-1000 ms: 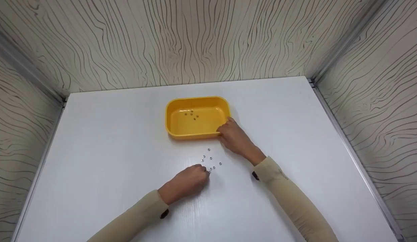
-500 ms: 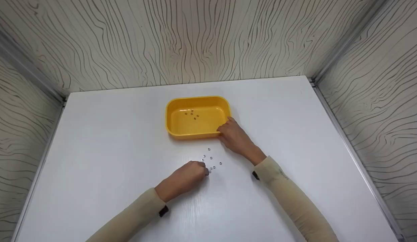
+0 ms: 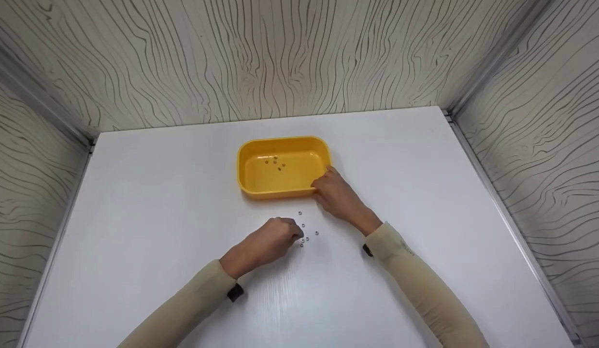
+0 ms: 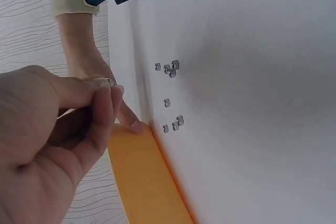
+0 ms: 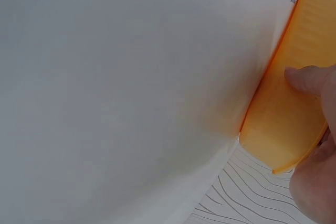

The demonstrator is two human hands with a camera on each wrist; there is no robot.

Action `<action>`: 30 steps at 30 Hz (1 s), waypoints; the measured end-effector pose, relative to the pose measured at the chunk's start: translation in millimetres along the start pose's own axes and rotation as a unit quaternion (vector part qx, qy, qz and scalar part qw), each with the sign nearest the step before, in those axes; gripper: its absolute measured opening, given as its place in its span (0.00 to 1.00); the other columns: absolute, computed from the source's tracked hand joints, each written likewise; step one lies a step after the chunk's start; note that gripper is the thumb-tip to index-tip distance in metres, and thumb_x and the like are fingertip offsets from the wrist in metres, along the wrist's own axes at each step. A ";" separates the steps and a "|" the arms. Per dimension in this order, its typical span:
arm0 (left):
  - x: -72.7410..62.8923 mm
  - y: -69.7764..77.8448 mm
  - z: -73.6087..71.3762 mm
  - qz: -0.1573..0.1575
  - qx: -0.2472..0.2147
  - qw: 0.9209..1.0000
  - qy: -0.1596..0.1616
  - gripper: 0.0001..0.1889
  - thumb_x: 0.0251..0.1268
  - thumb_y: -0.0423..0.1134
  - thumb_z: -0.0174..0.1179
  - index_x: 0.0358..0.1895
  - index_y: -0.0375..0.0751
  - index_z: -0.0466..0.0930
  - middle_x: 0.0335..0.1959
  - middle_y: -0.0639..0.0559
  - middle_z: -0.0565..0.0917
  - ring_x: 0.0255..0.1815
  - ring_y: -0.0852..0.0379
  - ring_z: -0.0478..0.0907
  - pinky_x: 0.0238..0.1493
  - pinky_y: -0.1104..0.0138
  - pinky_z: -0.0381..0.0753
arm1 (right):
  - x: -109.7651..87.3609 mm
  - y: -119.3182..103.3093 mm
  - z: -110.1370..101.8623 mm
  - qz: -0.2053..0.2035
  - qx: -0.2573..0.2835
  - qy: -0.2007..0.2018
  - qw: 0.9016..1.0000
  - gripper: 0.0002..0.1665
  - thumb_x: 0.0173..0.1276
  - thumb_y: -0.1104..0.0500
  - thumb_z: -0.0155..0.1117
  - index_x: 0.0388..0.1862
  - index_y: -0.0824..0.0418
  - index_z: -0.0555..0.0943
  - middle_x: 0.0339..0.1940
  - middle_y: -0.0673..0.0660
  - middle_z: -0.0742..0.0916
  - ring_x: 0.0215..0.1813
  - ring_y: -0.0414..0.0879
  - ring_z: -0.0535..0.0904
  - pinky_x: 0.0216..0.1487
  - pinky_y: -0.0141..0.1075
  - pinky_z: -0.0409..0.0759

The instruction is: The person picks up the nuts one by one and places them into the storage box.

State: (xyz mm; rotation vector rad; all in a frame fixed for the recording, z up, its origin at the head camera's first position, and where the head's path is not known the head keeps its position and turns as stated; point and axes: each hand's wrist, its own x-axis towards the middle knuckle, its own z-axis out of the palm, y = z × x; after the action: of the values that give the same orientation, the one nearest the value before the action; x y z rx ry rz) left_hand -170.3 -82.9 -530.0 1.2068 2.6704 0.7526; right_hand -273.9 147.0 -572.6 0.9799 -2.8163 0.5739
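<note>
My left hand point(image 3: 271, 240) is over the table, its thumb and fingertips pinching a small metal nut point(image 4: 109, 82); only a glint of it shows between them in the left wrist view. Several loose hex nuts point(image 4: 167, 103) lie on the white table close by, a few hidden behind the hand in the head view. My right hand point(image 3: 339, 197) grips the near right corner of a yellow tray point(image 3: 280, 195). Its thumb point(image 5: 304, 78) presses the outer wall, while the other fingers go over the rim. Inside the tray, several nuts point(image 3: 275, 162) sit toward the back left.
The white tabletop point(image 3: 159, 217) stretches to both sides of the tray. A wood-patterned wall point(image 3: 280, 58) stands behind it, with more panels at left and right. Metal rails point(image 3: 512, 212) run along the table's side edges.
The left hand has moved a little away from me, toward the tray, and now covers some nuts on the table. The right hand keeps its grip on the tray.
</note>
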 end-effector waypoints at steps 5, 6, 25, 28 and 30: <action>3.9 -2.8 -7.2 -0.011 -0.012 1.000 0.021 0.09 0.71 0.25 0.62 0.47 0.32 0.91 0.44 0.44 0.93 0.48 0.49 0.91 0.52 0.60 0.90 | 1.2 0.3 -1.7 0.004 0.001 -0.009 1.000 0.06 0.73 0.64 0.67 0.45 0.64 0.87 0.41 0.58 0.91 0.54 0.55 0.82 0.84 0.50 0.63; 4.7 -3.7 -8.9 -0.014 -0.018 0.999 0.025 0.09 0.71 0.25 0.62 0.47 0.32 0.91 0.44 0.44 0.93 0.48 0.49 0.91 0.52 0.59 0.90 | 1.3 0.2 -2.0 0.006 0.001 -0.012 1.000 0.06 0.74 0.64 0.67 0.45 0.64 0.87 0.41 0.58 0.91 0.54 0.55 0.82 0.84 0.50 0.62; 27.4 -30.4 -51.3 -0.153 -0.118 0.976 0.103 0.08 0.72 0.32 0.66 0.48 0.40 0.91 0.43 0.48 0.92 0.39 0.56 0.82 0.48 0.62 0.89 | 5.3 -4.4 -8.8 0.038 0.009 -0.067 0.997 0.06 0.76 0.65 0.64 0.45 0.65 0.87 0.40 0.57 0.90 0.54 0.53 0.78 0.83 0.49 0.64; 34.7 -39.4 -59.8 -0.177 -0.138 0.967 0.120 0.08 0.72 0.33 0.66 0.48 0.40 0.92 0.44 0.48 0.92 0.41 0.55 0.84 0.49 0.62 0.89 | 5.2 -4.3 -10.0 0.048 0.016 -0.070 0.996 0.07 0.77 0.64 0.63 0.47 0.64 0.88 0.42 0.56 0.90 0.55 0.52 0.77 0.81 0.47 0.66; 39.1 -46.5 -65.3 -0.193 -0.151 0.961 0.130 0.08 0.72 0.34 0.66 0.48 0.40 0.91 0.45 0.47 0.91 0.41 0.54 0.84 0.49 0.62 0.89 | 5.3 -4.2 -10.2 0.046 0.023 -0.069 0.996 0.09 0.77 0.64 0.63 0.49 0.63 0.88 0.46 0.56 0.91 0.57 0.52 0.77 0.81 0.46 0.67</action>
State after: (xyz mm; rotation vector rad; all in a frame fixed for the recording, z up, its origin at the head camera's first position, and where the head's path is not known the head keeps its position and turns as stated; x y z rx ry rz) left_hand -247.6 -105.9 -491.9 0.5224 2.7224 1.2568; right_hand -275.7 144.8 -560.7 0.9343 -2.9967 0.6054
